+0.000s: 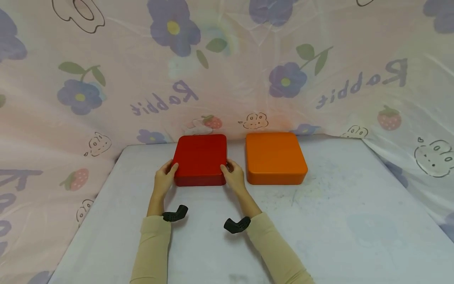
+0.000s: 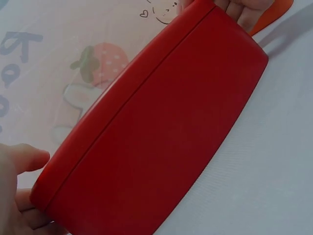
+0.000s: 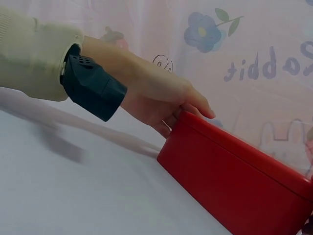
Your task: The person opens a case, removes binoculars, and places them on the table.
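A red square box [image 1: 200, 157] with rounded corners lies on the white table, a seam near its top edge visible in the left wrist view. My left hand [image 1: 164, 178] grips its left side, thumb at the top edge and the other fingers against the side wall. At the right side, my right hand [image 1: 234, 176] holds the box the same way. In the right wrist view, the left hand [image 3: 156, 95] is seen at the far end of the red box [image 3: 230, 181]. The contents of the box are hidden.
An orange box [image 1: 276, 157] of similar shape stands just right of the red one. Black wrist cameras [image 1: 175, 213] sit on both wrists. Behind the white table [image 1: 340, 221] hangs a pink curtain [image 1: 227, 71] printed with flowers and rabbits.
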The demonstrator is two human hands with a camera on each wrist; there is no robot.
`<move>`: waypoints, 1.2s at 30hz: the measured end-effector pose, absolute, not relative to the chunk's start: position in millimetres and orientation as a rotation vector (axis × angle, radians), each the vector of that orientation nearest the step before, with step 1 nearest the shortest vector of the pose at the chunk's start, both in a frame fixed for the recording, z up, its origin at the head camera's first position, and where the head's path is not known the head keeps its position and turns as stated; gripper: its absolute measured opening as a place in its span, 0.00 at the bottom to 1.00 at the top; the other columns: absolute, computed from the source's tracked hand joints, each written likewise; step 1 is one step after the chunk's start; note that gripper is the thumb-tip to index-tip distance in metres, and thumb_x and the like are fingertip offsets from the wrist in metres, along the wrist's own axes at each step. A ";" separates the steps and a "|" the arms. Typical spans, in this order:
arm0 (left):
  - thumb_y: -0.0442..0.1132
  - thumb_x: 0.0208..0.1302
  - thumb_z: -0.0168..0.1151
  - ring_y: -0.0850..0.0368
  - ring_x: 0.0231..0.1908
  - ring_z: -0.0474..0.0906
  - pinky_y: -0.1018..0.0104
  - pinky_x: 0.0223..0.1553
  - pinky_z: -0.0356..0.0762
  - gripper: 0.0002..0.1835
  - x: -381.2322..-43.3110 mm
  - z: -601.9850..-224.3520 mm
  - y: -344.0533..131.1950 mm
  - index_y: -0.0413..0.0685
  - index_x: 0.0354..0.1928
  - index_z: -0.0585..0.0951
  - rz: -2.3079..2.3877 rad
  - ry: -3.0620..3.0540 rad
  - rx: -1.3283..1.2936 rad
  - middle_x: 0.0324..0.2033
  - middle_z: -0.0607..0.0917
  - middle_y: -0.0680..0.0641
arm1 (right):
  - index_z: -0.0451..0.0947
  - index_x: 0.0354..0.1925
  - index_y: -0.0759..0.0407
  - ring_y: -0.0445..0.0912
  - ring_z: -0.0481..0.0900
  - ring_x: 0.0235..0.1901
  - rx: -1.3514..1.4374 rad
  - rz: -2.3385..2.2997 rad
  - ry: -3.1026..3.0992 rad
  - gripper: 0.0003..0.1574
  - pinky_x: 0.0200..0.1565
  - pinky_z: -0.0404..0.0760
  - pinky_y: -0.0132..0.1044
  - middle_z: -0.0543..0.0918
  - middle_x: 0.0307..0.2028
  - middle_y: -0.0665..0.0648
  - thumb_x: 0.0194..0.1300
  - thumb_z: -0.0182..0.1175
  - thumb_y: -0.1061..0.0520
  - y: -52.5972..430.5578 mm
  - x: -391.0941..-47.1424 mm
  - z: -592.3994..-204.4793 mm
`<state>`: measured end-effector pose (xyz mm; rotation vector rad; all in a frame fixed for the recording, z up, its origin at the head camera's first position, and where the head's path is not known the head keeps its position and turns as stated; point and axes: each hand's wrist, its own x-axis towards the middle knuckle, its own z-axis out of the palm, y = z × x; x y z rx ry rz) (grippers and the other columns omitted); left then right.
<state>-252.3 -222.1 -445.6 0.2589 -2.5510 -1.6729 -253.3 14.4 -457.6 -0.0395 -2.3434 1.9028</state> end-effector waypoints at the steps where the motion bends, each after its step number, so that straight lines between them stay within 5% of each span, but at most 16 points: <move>1: 0.49 0.73 0.49 0.43 0.71 0.62 0.51 0.74 0.58 0.31 -252.6 -446.1 -222.0 0.40 0.72 0.61 -1.678 -2.553 0.265 0.71 0.66 0.37 | 0.69 0.61 0.73 0.60 0.77 0.59 -0.044 1.909 -2.339 0.28 0.62 0.76 0.49 0.77 0.59 0.71 0.68 0.56 0.59 14.1 -253.6 -458.0; 36: 0.41 0.74 0.47 0.43 0.70 0.64 0.53 0.74 0.60 0.27 -254.0 -444.0 -218.2 0.36 0.70 0.63 -1.696 -2.465 0.241 0.68 0.68 0.35 | 0.66 0.65 0.72 0.59 0.71 0.66 -0.092 2.101 -2.222 0.30 0.66 0.71 0.46 0.71 0.65 0.70 0.67 0.56 0.62 11.9 -249.8 -449.5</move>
